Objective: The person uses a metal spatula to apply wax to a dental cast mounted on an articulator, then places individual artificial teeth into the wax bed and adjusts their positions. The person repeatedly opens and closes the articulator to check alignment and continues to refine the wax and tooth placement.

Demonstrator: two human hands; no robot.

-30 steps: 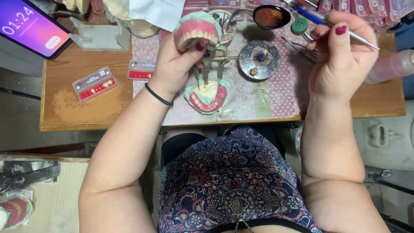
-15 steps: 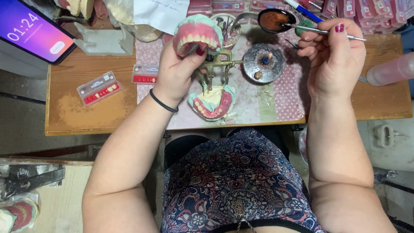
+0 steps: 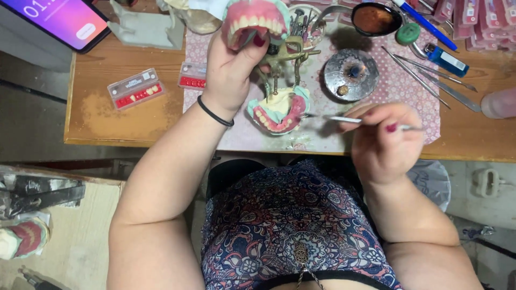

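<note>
My left hand (image 3: 234,70) holds up the upper half of a dental articulator, a pink wax denture with white teeth (image 3: 255,19) on a pale plaster cast. Below it on the patterned mat sits the lower denture model (image 3: 279,110), pink gums and teeth on pale green plaster, joined by the brass articulator frame (image 3: 285,59). My right hand (image 3: 384,139) grips a thin metal wax tool (image 3: 344,120) whose tip points left, almost touching the lower model's right edge.
A round metal dish (image 3: 352,75), a dark bowl (image 3: 376,19), a blue lighter (image 3: 443,59), loose metal instruments (image 3: 430,80), two cards of artificial teeth (image 3: 134,88), a phone (image 3: 59,21) and a plaster block (image 3: 145,27) lie on the wooden table (image 3: 97,126). Another denture cast (image 3: 24,241) sits lower left.
My right hand has come down from the dark bowl at the back to the lower model, bringing the tool's tip beside it. My left hand keeps the upper denture raised.
</note>
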